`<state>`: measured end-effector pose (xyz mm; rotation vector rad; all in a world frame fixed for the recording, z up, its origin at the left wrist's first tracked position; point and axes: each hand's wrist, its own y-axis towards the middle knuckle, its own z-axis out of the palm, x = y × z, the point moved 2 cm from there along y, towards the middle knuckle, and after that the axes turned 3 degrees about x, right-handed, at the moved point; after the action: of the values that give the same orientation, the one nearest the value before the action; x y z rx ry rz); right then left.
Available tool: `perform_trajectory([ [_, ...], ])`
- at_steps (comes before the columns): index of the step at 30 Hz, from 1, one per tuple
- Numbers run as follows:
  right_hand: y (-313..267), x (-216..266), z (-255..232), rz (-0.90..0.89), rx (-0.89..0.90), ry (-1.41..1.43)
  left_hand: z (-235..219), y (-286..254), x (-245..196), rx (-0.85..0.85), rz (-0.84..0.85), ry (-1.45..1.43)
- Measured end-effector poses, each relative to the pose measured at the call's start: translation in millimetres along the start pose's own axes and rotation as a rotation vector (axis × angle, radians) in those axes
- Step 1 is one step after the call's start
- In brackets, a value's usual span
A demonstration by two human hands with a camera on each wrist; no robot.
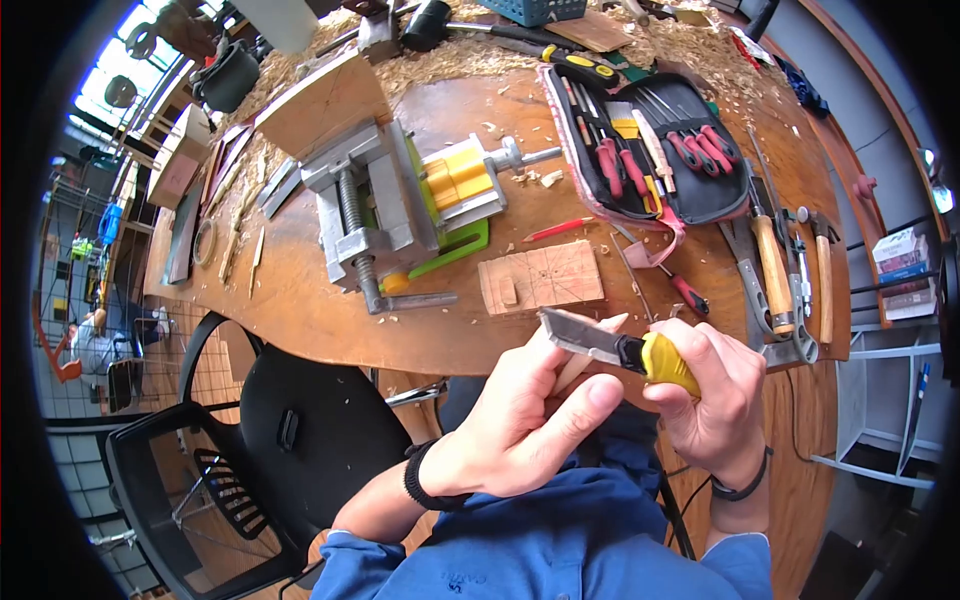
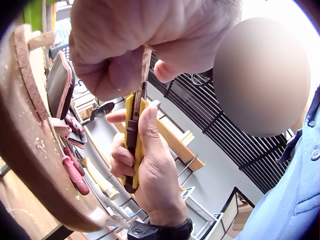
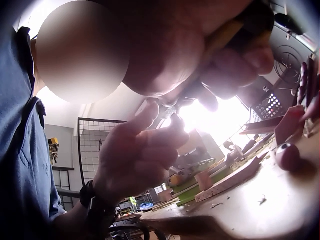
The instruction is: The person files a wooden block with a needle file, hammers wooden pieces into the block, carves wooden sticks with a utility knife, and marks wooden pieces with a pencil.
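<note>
In the head view my right hand (image 1: 722, 405) grips the yellow handle of a snap-off utility knife (image 1: 668, 362). Its long blade (image 1: 582, 336) points left, lying over a small pale stick of wood (image 1: 572, 372). My left hand (image 1: 515, 430) pinches that stick, which the blade and fingers mostly hide. From the left wrist, the knife (image 2: 132, 127) shows upright in the right hand (image 2: 157, 172), thumb along the handle, with the blade reaching up to the left fingers (image 2: 115, 70). The right wrist view shows the left hand (image 3: 140, 155) with its fingers curled.
A metal vise (image 1: 375, 200) stands on the wooden table (image 1: 290, 315). Nearby lie a marked wood block (image 1: 545, 277), a red pencil (image 1: 558, 229) and an unfolded tool case (image 1: 710, 195). A wooden-handled tool (image 1: 772, 270) and hammer (image 1: 822, 280) are at right; a chair (image 1: 320, 425) is at left.
</note>
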<state>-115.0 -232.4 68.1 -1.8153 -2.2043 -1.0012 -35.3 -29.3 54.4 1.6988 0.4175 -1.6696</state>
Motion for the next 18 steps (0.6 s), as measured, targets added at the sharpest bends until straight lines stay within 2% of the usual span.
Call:
perform_trajectory([
  [2, -0.7, 1.2, -1.9, -0.005, 0.011, -0.039, -0.5, -3.4, -5.5, 0.049, -0.103, 0.067],
  [3, -1.3, 2.9, -1.9, -0.021, 0.017, -0.056, 4.3, -3.9, -8.4, -0.040, -0.145, 0.034],
  [4, -1.7, 4.7, -0.9, -0.037, 0.025, -0.071, 2.2, -2.5, -8.9, -0.037, -0.147, 0.035],
  [6, -2.6, 8.2, 1.6, -0.063, 0.005, -0.060, -2.6, 1.4, -13.3, 0.069, 0.032, 0.369],
  [7, -3.1, 11.3, -0.2, -0.064, 0.007, -0.075, 0.8, 2.6, -8.3, -0.007, 0.114, 0.314],
  [8, -3.1, 13.0, -1.5, -0.066, 0.008, -0.093, -0.7, 1.1, -11.3, -0.007, 0.114, 0.315],
  [10, -2.6, 13.5, -2.3, -0.073, 0.008, -0.073, -3.3, -2.9, -16.8, 0.112, -0.034, 0.383],
  [13, 0.0, 15.6, -7.0, -0.100, 0.015, -0.090, -5.4, -3.0, -14.9, 0.127, -0.094, 0.339],
  [18, 0.9, 17.6, -4.6, -0.112, -0.013, -0.079, 0.5, -10.2, 0.5, 0.032, -0.027, 0.237],
])
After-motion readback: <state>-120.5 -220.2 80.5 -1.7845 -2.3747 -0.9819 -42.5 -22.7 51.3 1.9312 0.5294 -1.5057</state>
